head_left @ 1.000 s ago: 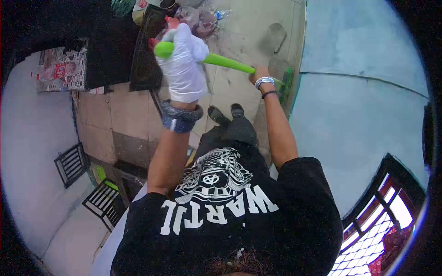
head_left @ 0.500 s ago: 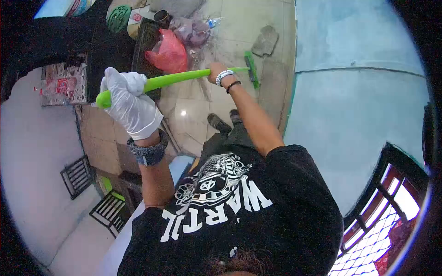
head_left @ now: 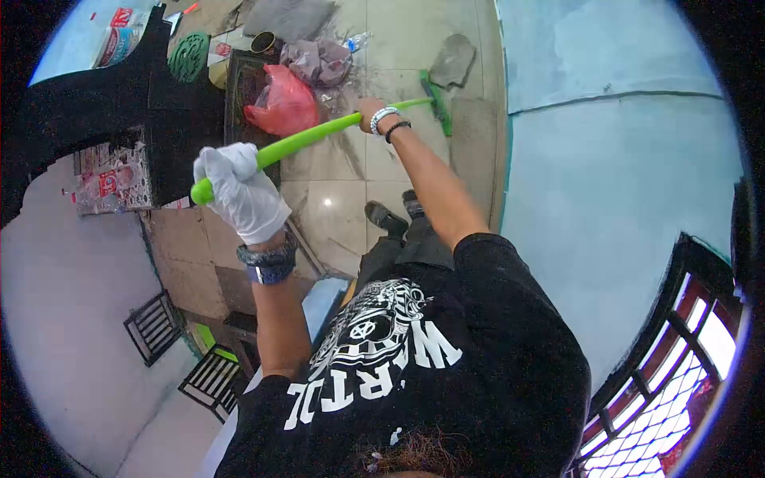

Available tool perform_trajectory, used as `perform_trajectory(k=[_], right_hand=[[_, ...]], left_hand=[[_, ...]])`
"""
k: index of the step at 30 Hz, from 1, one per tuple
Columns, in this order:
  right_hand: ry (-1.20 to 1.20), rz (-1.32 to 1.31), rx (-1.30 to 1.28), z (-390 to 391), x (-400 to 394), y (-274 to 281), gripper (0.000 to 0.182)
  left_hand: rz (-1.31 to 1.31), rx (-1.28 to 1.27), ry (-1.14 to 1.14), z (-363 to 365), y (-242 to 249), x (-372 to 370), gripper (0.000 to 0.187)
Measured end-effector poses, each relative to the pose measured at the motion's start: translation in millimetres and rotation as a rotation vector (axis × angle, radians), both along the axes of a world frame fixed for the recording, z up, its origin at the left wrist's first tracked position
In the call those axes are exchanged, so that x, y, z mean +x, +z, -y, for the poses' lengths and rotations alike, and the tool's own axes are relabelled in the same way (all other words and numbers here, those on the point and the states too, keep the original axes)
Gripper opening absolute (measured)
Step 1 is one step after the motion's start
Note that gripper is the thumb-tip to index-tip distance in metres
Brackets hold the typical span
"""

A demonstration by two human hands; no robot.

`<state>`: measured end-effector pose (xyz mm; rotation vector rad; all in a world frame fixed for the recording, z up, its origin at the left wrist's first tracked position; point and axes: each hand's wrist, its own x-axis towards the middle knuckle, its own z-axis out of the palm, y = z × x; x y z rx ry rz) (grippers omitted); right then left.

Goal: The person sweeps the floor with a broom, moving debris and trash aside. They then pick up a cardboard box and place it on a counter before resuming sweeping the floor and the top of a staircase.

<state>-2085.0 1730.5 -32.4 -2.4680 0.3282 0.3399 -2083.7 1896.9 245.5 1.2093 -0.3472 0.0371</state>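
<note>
My left hand (head_left: 243, 191), in a white glove, is closed around the thick upper part of a bright green broom handle (head_left: 311, 137), near its rounded end. Bare and wearing beaded bracelets, my right hand (head_left: 371, 114) grips the same handle farther down. The handle slants away from me to the green broom head (head_left: 437, 103), which rests on the tiled floor by the blue wall. Bristles are hard to make out at this distance. Dirt and dust lie on the tiles left of the broom head.
A red plastic bag (head_left: 285, 102) and a greyish bag (head_left: 319, 62) lie beyond my hands. A flat grey slab (head_left: 453, 60) sits near the blue wall (head_left: 606, 175). Dark furniture (head_left: 103, 88) stands at the left, with a plastic bottle (head_left: 111, 183) nearby. My shoes (head_left: 386, 217) are on the tiles.
In the view, my gloved left hand and the handle's near end have shifted right and slightly down. The broom head appears slightly higher. Both hands keep their grip, and the camera view has tilted somewhat.
</note>
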Motion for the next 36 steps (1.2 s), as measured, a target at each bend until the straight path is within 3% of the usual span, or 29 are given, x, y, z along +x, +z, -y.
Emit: perform_trajectory(k=[4,5,10,13,16,20,21,22,24,29,31,33,36], right_hand=[[-0.118,0.048,0.050,-21.4,-25.9,15.5,0.013],[-0.075,0.168,0.047,-32.6,-33.3,12.2,0.013],[-0.077,-0.015,0.080,-53.5,-62.9,5.8,0.014],[0.050,-0.164,-0.008,-34.7,-64.6,27.4,0.016],[0.093,-0.221,-0.039,-26.3,-39.7,-22.0,0.018],[0.140,-0.045,0.002,-68.9,8.7,-0.5,0.018],[0.161,0.010,0.052,-88.1,31.2,-13.0,0.018],[0.176,0.070,0.098,-107.2,53.2,-22.5,0.018],[0.101,0.155,0.175,-134.8,66.7,18.5,0.016],[-0.031,0.324,0.208,-155.6,13.2,75.6,0.013],[-0.064,0.294,0.167,-153.3,-7.3,47.3,0.019],[-0.271,0.027,0.165,-147.8,-19.5,30.3,0.022],[-0.201,0.060,0.122,-138.5,-9.8,-10.3,0.021]], left_hand=[[-0.068,0.003,0.042,-17.7,10.1,-27.7,0.036],[-0.051,-0.003,0.022,-25.6,20.1,-33.9,0.035],[-0.197,-0.109,0.038,-56.7,34.2,-41.0,0.038],[-0.406,-0.269,0.034,-68.2,-3.6,-18.5,0.031],[-0.480,-0.252,0.189,-60.4,-35.3,3.6,0.025],[-0.174,-0.092,0.201,-66.5,-11.7,16.3,0.030],[-0.159,0.069,0.357,-65.8,1.5,18.4,0.033],[-0.092,0.052,0.268,-77.0,11.8,22.0,0.035],[0.052,0.156,0.389,-91.2,29.6,24.4,0.035],[0.006,0.009,0.037,-103.8,86.7,-0.7,0.036],[-0.042,-0.049,-0.136,-111.4,77.1,8.8,0.036],[-0.170,-0.071,-0.191,-103.6,53.7,27.9,0.037],[-0.128,0.101,-0.163,-79.9,28.2,44.6,0.034]])
